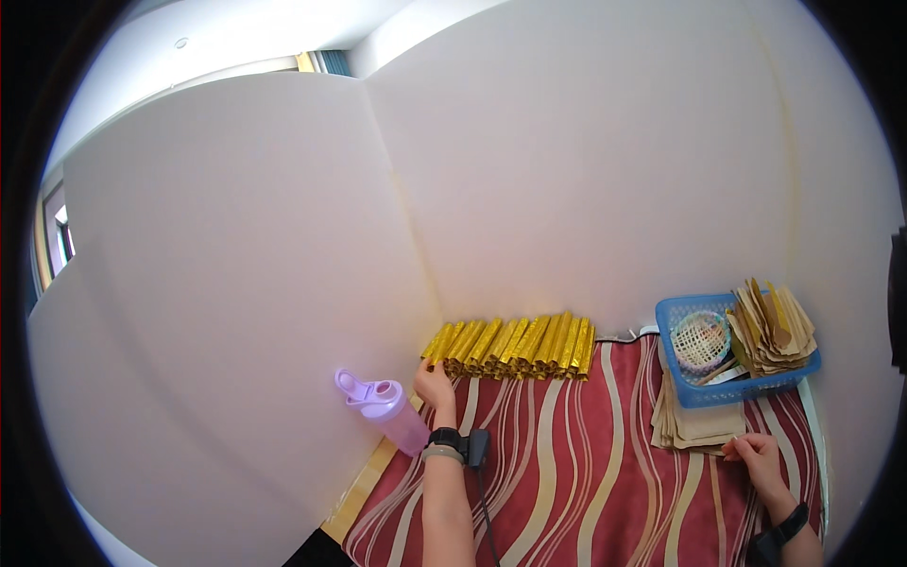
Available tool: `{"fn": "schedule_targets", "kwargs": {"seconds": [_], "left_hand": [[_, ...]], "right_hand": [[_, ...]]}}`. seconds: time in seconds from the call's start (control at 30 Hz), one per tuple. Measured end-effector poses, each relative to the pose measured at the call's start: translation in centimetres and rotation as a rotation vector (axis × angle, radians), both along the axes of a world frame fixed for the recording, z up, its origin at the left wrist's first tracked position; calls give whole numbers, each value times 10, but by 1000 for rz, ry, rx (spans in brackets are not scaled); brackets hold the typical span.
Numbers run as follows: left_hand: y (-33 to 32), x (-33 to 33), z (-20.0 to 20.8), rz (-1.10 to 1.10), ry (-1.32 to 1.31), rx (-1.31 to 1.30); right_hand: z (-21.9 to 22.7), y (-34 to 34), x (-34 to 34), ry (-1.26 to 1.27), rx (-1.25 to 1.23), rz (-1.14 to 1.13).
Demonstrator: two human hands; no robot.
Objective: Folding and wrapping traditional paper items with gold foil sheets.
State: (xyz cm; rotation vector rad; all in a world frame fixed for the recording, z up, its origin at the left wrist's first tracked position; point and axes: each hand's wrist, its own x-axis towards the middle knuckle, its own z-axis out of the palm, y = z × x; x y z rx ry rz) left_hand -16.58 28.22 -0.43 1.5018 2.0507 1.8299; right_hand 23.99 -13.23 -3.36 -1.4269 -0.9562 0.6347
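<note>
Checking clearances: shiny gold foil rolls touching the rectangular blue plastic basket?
Apart: head view shows red striped cloth between the gold foil rolls and blue plastic basket.

Glossy foil-like rolls, matt paper

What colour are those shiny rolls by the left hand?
The shiny rolls are gold, clearest in the head view.

We see shiny gold rolls, tan paper sheets, a blue basket, a lilac bottle, whitish partitions, and a deep-red cloth with wavy cream stripes.
</note>
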Motion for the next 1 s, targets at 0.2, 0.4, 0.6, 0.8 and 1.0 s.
{"fn": "schedule_targets", "kwargs": {"seconds": [0.2,0.4,0.6,0.8,1.0], "left_hand": [[16,-1,14,83,125,-84],[46,-25,2,-20,368,-109],[51,0,-29,97,129,105],[61,19,-46,-5,-175,-112],[61,12,-47,-194,-81,-203]], "right_hand": [[-4,-3,2,10,-20,-1],[1,-2,0,26,-35,-23],[1,1,1,7,-59,-39],[-4,-1,5,-6,-53,-45],[-3,-2,-1,6,-64,-50]]}}
